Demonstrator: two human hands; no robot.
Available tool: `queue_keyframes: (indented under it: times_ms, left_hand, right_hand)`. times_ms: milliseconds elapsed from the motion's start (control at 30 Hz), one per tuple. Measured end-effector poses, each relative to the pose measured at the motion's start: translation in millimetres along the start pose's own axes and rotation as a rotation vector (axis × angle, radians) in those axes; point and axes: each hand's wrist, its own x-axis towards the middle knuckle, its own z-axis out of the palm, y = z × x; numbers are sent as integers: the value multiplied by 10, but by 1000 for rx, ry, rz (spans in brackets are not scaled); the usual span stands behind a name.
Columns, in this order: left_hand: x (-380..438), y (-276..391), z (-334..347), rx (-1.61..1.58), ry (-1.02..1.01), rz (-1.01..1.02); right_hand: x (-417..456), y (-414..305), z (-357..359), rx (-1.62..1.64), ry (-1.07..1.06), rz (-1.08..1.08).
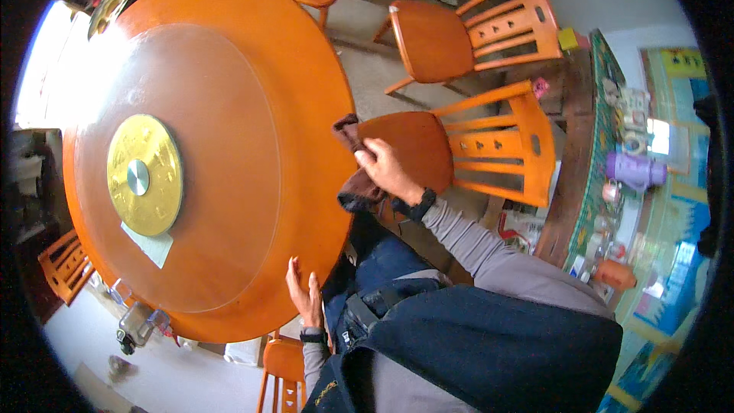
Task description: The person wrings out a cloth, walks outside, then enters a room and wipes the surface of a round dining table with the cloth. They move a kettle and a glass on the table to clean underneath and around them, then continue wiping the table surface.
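My right hand point(385, 165) grips a dark brown cloth point(366, 184) just off the edge of the round orange wooden table point(312, 172). One end of the cloth sticks out past my thumb, and the darker end hangs below my fist. Beneath that hand is the seat of a wooden chair point(410, 146). My left hand point(307, 293) is held with its fingers apart at the table's near edge, with nothing in it. Towards the far side of the tabletop sits a gold disc point(129, 209) with a silver centre, partly covering a pale sheet point(150, 245).
A second chair point(436, 40) stands beyond the first, and another chair point(284, 358) is by my left side. A sideboard with a green cloth point(590, 195) behind me bears a purple thermos jug point(635, 171). A clear plastic jug point(136, 321) is past the table's left rim.
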Motion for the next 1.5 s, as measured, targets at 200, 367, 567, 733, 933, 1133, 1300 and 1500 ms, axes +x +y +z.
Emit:
queue_keyframes:
  times_ms: [200, 367, 567, 733, 933, 1133, 1300, 1500]
  left_hand:
    - [246, 501, 396, -669, -456, -35]
    - [-31, 73, 282, -785, -581, -166]
    - [-408, 346, 151, -747, -624, -308]
    - [-426, 116, 1, -595, -716, -203]
    - [-426, -357, -49, -203, -490, 267]
    - [-749, -205, 82, -306, -289, 176]
    - [-1131, 494, 481, -549, -393, 72]
    - [-1478, 269, 483, -33, -228, 56]
  right_hand:
    - [-1143, -638, 463, 46, -34, -122]
    - [-1945, -782, 763, 294, -36, 50]
    - [-2486, -585, 552, 146, -193, 64]
    - [-2409, -32, -143, 318, 106, -45]
    - [-2340, 1786, -2323, -267, 700, 30]
    - [-2000, 2445, -3897, -459, 830, 341]
    - [-1763, 2951, -4399, -328, 699, 416]
    - [-1629, 3188, -4365, -471, 683, 315]
